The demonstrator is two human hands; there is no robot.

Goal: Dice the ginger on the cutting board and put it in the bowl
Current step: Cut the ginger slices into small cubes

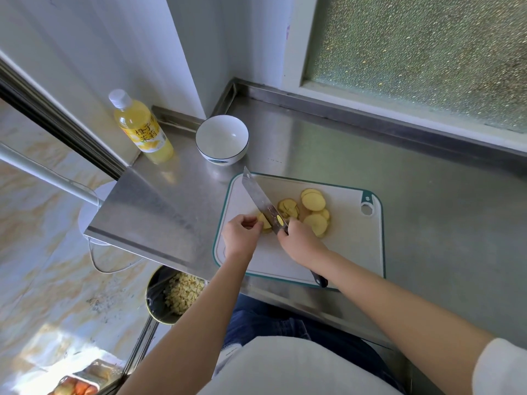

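Upper left of the frame: clear plastic bottle (141,129) of yellow drink, white cap, upright on a brushed-steel worktop (427,209). Lower left, below the worktop edge: dark round bin (155,303) lined with plastic, holding pale diced scraps. Just right of the bottle: glossy white ceramic bowl (221,158), rounded, thin dark line near the foot, nothing inside.

At centre, on a pale matte cutting board (353,252) with rounded corners and a green rim: left hand (242,235), fingers curled, pinching a small ginger piece (263,221) against the board. Beside it, broad steel knife (258,195), tip pointing toward the bowl, edge down on that piece. Right hand (301,242) wrapped around the knife handle close to the blade.

Further right on the board: loose overlapping pile of ginger slices (313,201), flat, roundish, pale yellow with tan skin at the edges, one seemingly scored into strips. Judged early in the task: slicing done, dicing barely begun, most slices uncut, transfer to the bowl not started.

Upper right: pebbled frosted window (413,52).
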